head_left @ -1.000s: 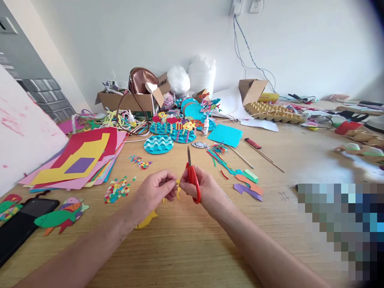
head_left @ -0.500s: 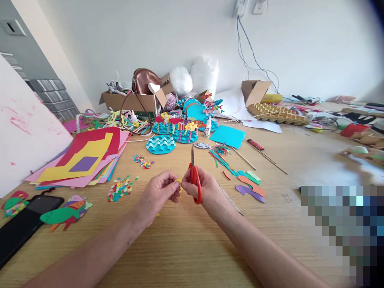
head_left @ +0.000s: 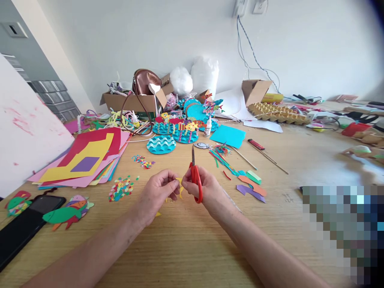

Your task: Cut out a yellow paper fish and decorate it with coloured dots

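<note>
My right hand has red-handled scissors hooked on it, their blades pointing up and away from me. Between the fingertips of both hands is a small yellow paper piece, partly hidden by fingers. My left hand is closed in a pinch at its left side, while the right thumb and fingertips are close against its other side. Below the left hand, a yellow paper scrap lies on the wooden table.
Left are paper dots, green paper fish, a phone and coloured sheets. Ahead stand blue wavy discs and a glue bottle. Right lie paper strips, offcuts and a craft knife.
The fingertips of the two hands have drawn slightly apart, and more of the yellow paper shows between them. The scissors stay upright in my right hand, hardly moved.
</note>
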{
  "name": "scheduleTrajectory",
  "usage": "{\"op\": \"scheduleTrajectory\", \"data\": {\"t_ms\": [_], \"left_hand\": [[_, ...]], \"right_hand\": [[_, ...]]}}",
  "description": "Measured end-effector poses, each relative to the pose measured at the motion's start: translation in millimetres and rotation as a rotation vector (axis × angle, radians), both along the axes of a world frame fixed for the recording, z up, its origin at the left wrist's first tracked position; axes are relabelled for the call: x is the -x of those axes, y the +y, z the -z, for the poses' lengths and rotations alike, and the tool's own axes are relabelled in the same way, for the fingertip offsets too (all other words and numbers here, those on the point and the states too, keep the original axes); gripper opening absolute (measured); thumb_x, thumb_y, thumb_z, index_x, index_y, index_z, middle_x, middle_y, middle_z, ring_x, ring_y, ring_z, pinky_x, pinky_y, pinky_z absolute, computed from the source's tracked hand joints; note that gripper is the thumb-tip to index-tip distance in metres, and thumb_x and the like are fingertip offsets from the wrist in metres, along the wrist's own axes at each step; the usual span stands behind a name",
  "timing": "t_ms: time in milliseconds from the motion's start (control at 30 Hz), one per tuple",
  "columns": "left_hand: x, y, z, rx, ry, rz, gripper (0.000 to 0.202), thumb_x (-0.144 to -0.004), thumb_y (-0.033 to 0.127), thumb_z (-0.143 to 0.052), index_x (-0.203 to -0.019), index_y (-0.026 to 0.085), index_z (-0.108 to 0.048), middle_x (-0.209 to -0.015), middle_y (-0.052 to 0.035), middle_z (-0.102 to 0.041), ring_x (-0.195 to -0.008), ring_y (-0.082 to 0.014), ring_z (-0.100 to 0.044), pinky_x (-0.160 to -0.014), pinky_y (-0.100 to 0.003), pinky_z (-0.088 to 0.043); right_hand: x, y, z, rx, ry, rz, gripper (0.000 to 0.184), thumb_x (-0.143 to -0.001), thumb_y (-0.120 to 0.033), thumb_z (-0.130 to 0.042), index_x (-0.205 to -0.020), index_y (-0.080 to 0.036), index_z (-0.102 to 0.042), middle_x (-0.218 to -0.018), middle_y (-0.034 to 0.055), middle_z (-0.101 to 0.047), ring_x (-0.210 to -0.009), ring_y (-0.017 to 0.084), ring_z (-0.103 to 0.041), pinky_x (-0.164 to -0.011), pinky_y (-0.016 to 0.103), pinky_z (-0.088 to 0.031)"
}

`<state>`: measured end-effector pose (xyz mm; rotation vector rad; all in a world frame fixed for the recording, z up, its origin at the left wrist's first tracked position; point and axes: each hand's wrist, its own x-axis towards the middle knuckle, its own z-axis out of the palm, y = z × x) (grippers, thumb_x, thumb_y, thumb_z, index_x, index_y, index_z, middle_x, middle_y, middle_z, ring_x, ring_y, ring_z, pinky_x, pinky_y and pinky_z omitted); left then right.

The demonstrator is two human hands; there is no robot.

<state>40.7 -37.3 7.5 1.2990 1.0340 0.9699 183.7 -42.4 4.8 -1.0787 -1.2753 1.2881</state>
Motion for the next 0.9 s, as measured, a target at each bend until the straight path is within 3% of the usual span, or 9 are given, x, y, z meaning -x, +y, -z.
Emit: {"op": "scheduleTrajectory", "data": {"t_ms": [300, 600, 900], "left_hand": [[1.2, 3.3, -4.0, -0.03, 0.16, 0.151, 0.009, -0.068, 0.025, -0.053, -0.065, 0.016, -0.052, -0.055, 0.0034, -0.052, -0.051, -0.0096, -0.049, -0.05, -0.022, -0.042], [1.0, -0.6, -0.2, -0.04, 0.118, 0.144, 0.01, -0.072, 0.026, -0.05, -0.071, 0.016, -0.053, -0.062, 0.0018, -0.052, -0.059, -0.0112, -0.05, -0.054, -0.023, -0.043], [-0.9, 2.1, 3.7, -0.041, 0.114, 0.102, 0.011, -0.073, 0.026, -0.051, -0.067, 0.016, -0.051, -0.058, 0.0027, -0.052, -0.057, -0.0105, -0.049, -0.055, -0.022, -0.04]], "right_hand": [[-1.5, 1.1, 0.0, -0.064, -0.146, 0.002, 0.013, -0.063, -0.019, -0.059, -0.069, -0.019, -0.047, -0.062, -0.0048, -0.05, -0.056, 0.009, -0.047, -0.049, 0.021, -0.035], [-2.5, 2.7, 3.8, -0.056, -0.032, 0.025, 0.017, -0.064, -0.023, -0.061, -0.072, -0.019, -0.046, -0.065, -0.0044, -0.052, -0.053, 0.008, -0.043, -0.047, 0.021, -0.034], [-2.9, 3.4, 7.8, -0.073, -0.091, 0.018, 0.011, -0.063, -0.016, -0.055, -0.071, -0.018, -0.048, -0.065, -0.0043, -0.051, -0.054, 0.009, -0.043, -0.047, 0.021, -0.033]]}}
